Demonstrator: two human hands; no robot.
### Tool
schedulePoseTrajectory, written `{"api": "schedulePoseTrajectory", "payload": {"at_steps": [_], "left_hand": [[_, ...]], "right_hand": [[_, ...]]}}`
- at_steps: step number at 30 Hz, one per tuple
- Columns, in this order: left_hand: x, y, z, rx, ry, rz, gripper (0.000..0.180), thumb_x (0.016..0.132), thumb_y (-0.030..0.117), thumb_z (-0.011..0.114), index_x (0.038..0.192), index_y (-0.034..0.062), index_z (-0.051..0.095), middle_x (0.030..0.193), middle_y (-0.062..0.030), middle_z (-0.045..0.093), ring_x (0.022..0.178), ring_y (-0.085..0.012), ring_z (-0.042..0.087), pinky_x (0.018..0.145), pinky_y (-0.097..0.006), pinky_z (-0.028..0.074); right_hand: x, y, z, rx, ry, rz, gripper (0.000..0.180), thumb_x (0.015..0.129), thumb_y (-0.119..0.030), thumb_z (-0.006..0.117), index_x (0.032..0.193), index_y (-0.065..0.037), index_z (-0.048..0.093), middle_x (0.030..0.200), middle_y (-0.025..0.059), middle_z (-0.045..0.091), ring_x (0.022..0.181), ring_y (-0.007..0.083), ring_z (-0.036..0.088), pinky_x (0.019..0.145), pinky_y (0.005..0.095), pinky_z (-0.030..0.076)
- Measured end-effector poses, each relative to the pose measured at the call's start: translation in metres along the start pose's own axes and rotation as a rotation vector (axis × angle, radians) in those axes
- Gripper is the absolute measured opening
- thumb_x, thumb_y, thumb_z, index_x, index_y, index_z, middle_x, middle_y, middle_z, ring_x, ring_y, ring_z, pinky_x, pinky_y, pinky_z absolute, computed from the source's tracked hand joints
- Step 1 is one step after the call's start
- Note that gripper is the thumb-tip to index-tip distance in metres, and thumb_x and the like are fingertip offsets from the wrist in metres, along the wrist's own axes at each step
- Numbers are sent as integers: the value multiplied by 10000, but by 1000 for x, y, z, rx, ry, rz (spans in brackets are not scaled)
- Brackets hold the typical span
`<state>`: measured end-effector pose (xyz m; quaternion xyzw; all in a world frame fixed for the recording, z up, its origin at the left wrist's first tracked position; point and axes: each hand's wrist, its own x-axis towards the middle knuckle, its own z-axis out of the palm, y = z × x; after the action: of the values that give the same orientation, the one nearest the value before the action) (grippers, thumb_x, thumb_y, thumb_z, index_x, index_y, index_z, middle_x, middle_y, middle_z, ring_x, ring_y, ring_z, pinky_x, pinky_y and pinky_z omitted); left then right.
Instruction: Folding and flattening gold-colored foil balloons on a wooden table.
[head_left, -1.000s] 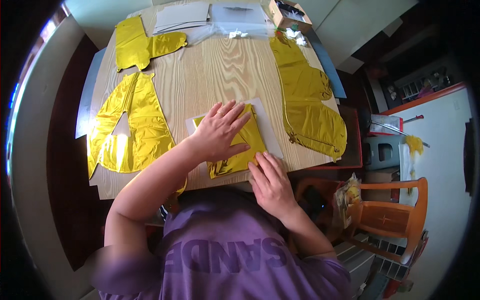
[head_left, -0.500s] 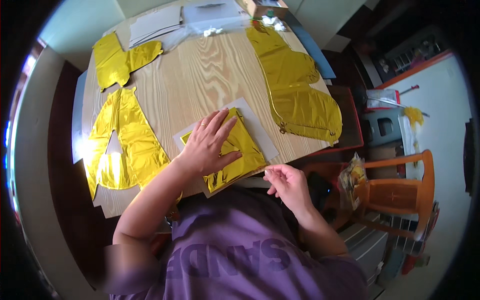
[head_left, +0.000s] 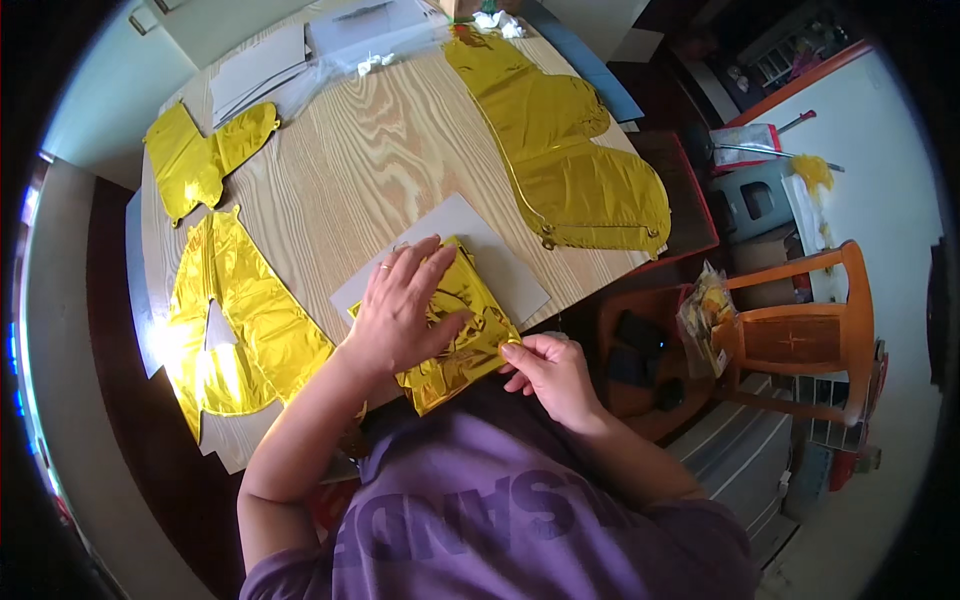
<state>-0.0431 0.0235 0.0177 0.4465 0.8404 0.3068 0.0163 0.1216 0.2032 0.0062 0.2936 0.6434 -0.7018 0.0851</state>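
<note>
Fingers of the left hand [head_left: 395,315] lie outstretched, thumb set apart, palm down on a folded gold foil balloon [head_left: 468,308]. Thumb and fingers of the right hand [head_left: 560,380] are pinched together on its right corner. The folded foil rests on a grey card sheet [head_left: 505,268] at the near edge of the wood-grain counter [head_left: 360,150]. An A-shaped gold balloon [head_left: 270,335] lies flat to the left, a curved gold balloon [head_left: 590,190] to the right.
</note>
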Motion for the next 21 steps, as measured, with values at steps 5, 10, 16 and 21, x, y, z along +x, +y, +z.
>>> {"api": "schedulePoseTrajectory", "payload": {"at_steps": [5,10,16,21], "left_hand": [[23,-13,-5,-85,64,-137,512,858,200,746,1304,13,578,1177,-208,640,1008,-372,661,872,-421,542],[43,-21,-14,-160,-32,-279,409,923,204,665,1270,0,591,852,-202,687,810,-320,694,751,-395,538],[57,-23,-17,-275,-94,-441,313,962,176,577,1237,32,621,876,-216,693,819,-314,699,767,-406,530],[73,-45,-16,-216,-91,-468,283,967,170,550,1191,28,649,906,-213,702,858,-328,705,811,-417,529]], "right_hand": [[5,-8,0,-183,13,-203,268,990,-217,654,891,28,695,722,58,707,546,104,659,480,241,460],[11,-31,-1,-346,16,-270,251,978,-215,661,892,20,689,669,93,682,532,161,662,495,298,484],[28,-48,-5,-656,101,-571,200,957,-177,645,857,-6,672,700,202,645,628,391,637,559,439,485],[50,-63,-3,-750,30,-537,190,944,-157,642,853,8,669,729,220,651,701,422,650,615,464,502]]}}
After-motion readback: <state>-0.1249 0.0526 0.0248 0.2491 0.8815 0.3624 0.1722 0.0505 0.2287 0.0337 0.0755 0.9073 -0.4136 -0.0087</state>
